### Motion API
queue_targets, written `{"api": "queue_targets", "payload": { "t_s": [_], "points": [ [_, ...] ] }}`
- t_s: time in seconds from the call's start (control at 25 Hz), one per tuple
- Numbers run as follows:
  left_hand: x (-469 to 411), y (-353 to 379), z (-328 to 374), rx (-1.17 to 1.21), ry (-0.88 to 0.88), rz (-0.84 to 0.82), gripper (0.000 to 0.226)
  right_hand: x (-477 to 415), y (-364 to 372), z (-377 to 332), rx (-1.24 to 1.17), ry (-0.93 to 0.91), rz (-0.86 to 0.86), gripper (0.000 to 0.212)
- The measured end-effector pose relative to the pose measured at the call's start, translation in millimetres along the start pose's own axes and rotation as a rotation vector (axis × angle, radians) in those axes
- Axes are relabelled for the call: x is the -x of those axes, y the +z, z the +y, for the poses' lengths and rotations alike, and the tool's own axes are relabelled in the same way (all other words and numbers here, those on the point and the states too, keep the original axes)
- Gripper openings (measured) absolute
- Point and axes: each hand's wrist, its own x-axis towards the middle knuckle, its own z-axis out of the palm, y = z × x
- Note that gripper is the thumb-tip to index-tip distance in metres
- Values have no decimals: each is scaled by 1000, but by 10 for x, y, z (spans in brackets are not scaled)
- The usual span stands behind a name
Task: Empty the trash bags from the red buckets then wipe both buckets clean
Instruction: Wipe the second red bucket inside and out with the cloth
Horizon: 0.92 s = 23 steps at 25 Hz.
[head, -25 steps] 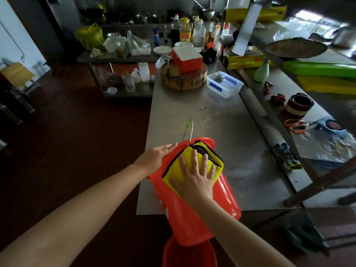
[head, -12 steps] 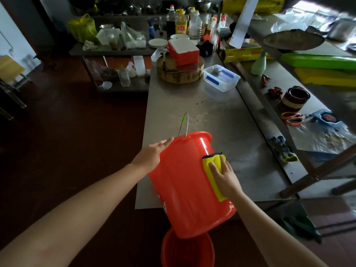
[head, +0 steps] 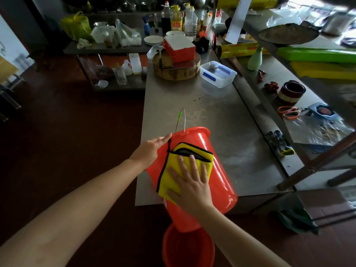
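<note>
Left hand (head: 149,151) and right hand (head: 190,185), both flat, straight-fingered.

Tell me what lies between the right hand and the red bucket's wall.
The yellow cloth: the head view shows the right hand pressing it flat against the outer wall of the tilted red bucket.

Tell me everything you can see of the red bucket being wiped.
The red bucket looks like glossy plastic, slightly tapered, with a thick rim and a thin wire handle sticking up past it. It lies tilted over the near edge of the steel table, mouth facing away, base overhanging a second red bucket on the floor. The left hand touches its side near the rim; the right hand presses a yellow cloth flat against it.
</note>
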Motion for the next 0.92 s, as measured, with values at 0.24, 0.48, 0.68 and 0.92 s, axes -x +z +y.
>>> {"api": "queue_targets", "payload": {
  "t_s": [0.24,0.48,0.68,0.92],
  "points": [
    [18,23,23,-31,4,19,81,222,-13,971,-491,455,-118,84],
    [-49,4,122,-80,-7,21,79,294,-57,1196,-772,668,-210,91],
    [-119,-12,217,-104,-1,2,81,372,-28,343,-179,315,-21,81],
    [-143,5,169,-72,25,10,86,386,186,-68,37,4,102,72]
  ]
}}
